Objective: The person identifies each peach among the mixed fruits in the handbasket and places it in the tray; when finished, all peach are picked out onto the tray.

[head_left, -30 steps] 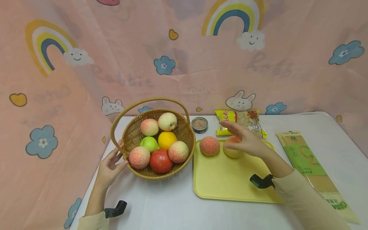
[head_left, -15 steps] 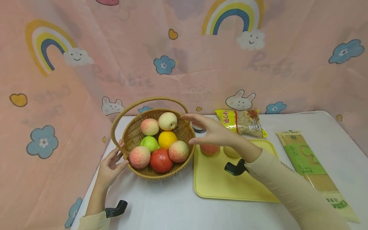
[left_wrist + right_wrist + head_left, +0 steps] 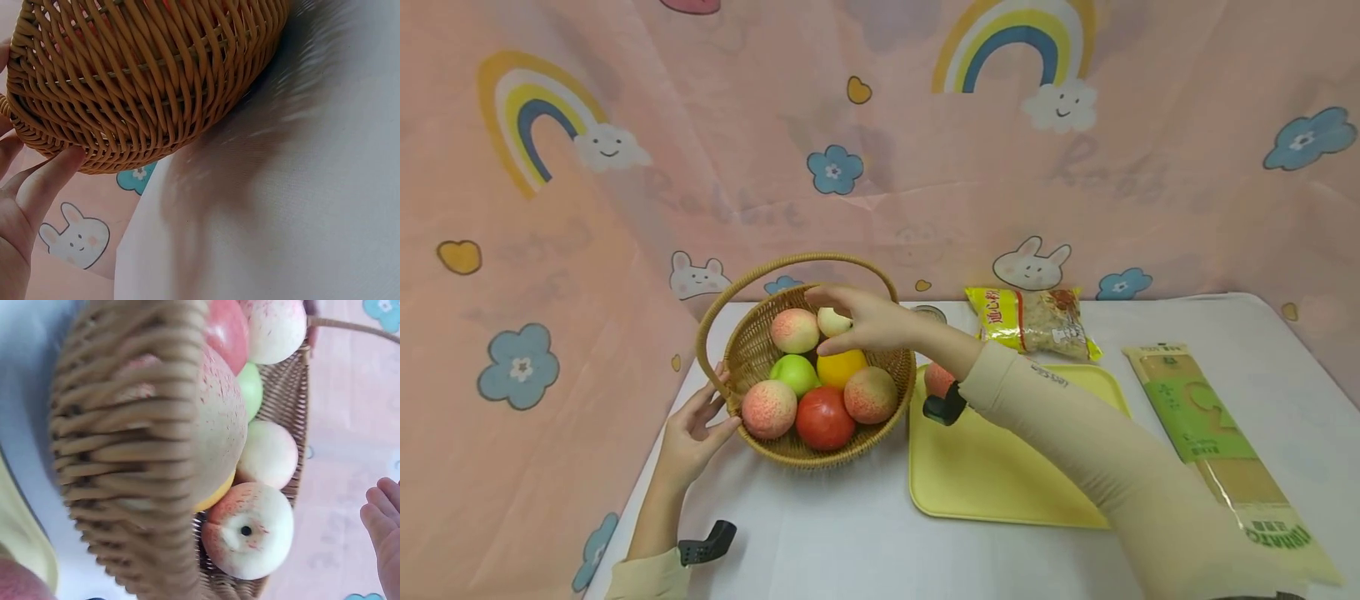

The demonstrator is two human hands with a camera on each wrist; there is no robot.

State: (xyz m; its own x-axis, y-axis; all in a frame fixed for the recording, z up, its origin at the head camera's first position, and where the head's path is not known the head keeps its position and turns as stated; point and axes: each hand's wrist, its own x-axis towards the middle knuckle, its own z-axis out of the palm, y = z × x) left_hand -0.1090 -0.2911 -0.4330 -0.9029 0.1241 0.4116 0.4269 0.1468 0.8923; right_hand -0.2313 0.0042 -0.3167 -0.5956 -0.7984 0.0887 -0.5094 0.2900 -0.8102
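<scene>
Leftmost, gripping the wicker basket (image 3: 816, 460) at the rim with the left hand (image 3: 688, 437), beside the handle's foot, probably to steady it. Inside, heaped with fruit (image 3: 825, 418), apparently kept from rolling by the curved wall. Above that, holding out the right hand (image 3: 872, 321) with thumb and fingers apart, grasping nothing. Then, just beside the basket, perhaps for easy reach, on to the yellow tray (image 3: 992, 467) with a peach (image 3: 937, 379) partly hidden.
</scene>
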